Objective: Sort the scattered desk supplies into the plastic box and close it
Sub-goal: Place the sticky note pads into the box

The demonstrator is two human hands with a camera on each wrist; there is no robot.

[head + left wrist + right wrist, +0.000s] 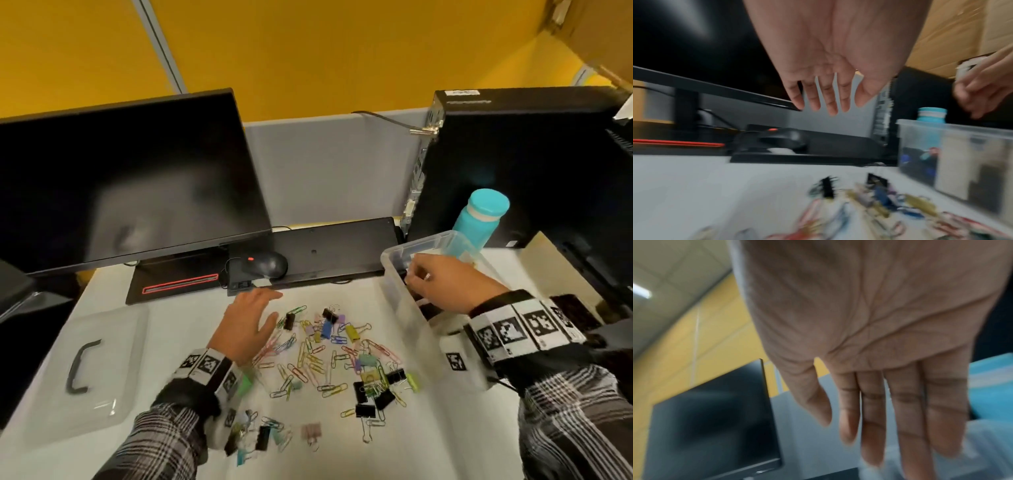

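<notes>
Left hand hovers flat over the table, fingers straight and spread, nothing in it — the wrist view shows the bare palm plainly. The scatter of paper clips and binder clips lies just to the thumb side of it and back toward the wrist, a black binder clip sitting nearest, right beside the thumb. The pile runs roughly along the line of the forearm, so a short sideways sweep looks enough to reach it.

Right hand is over the open plastic box, palm down above its near end — fingers look straight in the wrist view and nothing shows in them. The box stands beyond the clips on that side, well apart from the left hand.

So the left is the nearer hand for the next pick, by my reading. The clear lid waits on the far outer side of the left wrist, off the box.
</notes>
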